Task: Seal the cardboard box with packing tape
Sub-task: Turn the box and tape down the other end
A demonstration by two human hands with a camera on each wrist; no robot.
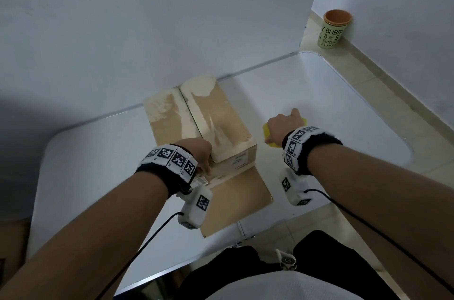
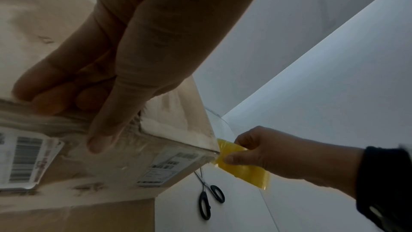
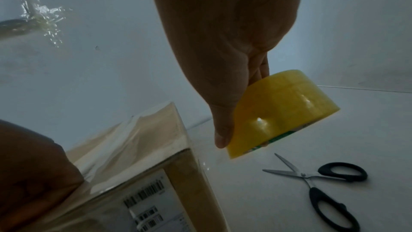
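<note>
The cardboard box (image 1: 216,113) lies on the white table (image 1: 319,93), its two top flaps meeting along a centre seam with torn pale patches. My left hand (image 1: 200,152) presses on the box's near top edge; in the left wrist view the fingers (image 2: 44,98) lie on the top of the box (image 2: 178,112) and the thumb (image 2: 116,105) runs down its labelled near face. To the right of the box, my right hand (image 1: 285,125) grips a yellow roll of packing tape (image 1: 266,129) just above the table. The roll (image 3: 280,112) is pinched between thumb and fingers (image 3: 263,73).
Black-handled scissors (image 3: 312,179) lie half open on the table under the tape roll, right of the box (image 3: 138,138). A brown cardboard flap (image 1: 240,196) lies flat toward the table's near edge. A white wall stands close behind the box. A green cup (image 1: 335,28) stands on the floor at the far right.
</note>
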